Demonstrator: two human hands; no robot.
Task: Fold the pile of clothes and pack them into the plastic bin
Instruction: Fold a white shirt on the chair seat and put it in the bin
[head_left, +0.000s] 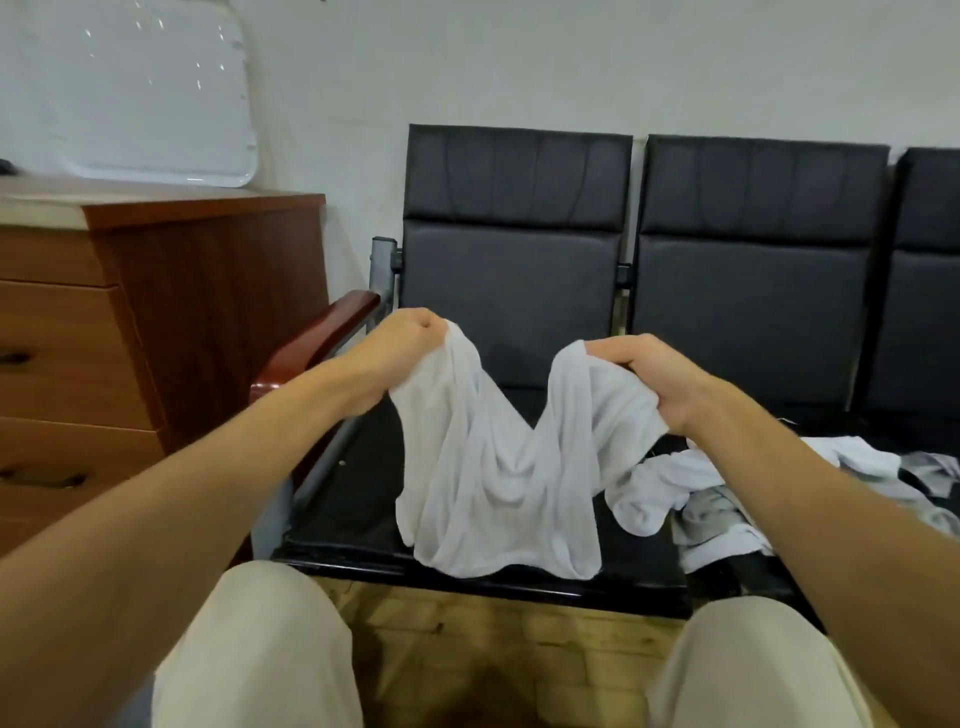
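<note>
Left hand (408, 340), right hand (657, 376) grip 1 garment (498, 467).

waiting room | linked black seats (519, 270) — wooden drawers (78, 364)

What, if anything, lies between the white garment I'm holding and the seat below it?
Nothing visible. The left hand and right hand grip the garment, and its lower edge rests on the seat. The pile lies off to the right.

A black padded bench (343, 509) bears the lower folds of a white garment (493, 467) and, further right, a pile of white and grey clothes (660, 483).
</note>
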